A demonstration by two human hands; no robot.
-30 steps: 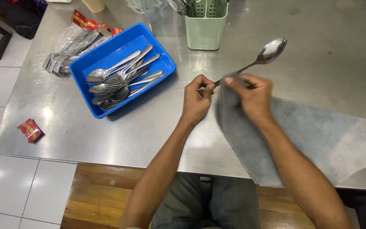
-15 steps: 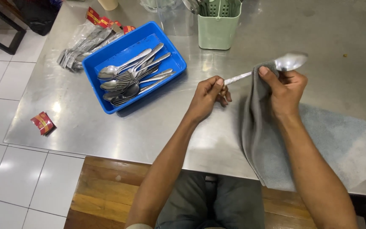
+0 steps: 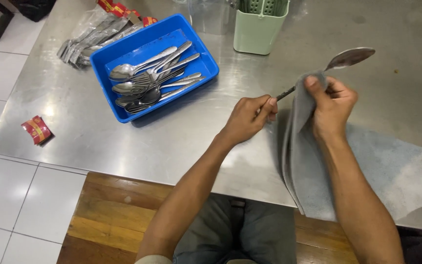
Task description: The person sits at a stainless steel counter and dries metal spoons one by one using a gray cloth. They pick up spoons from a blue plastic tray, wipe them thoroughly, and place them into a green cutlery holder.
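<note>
Head view: steel surface (image 3: 98, 142), left to right.
Tray: blue plastic tray (image 3: 107, 61) of cutlery, far left.
Left hand (image 3: 246, 117): fingers pinch the long metal spoon (image 3: 350, 57) by its handle end.
Right hand (image 3: 330, 105): fingers grip the grey cloth (image 3: 301, 161) around the spoon's stem, above the surface.

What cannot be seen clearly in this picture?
Head view:
- Middle of the steel spoon: wrapped in the grey cloth under the right hand.
- Handle end: pinched inside the left hand.
- Green plastic cutlery holder: top cut by the edge.
- Clear packets: too small.
</note>
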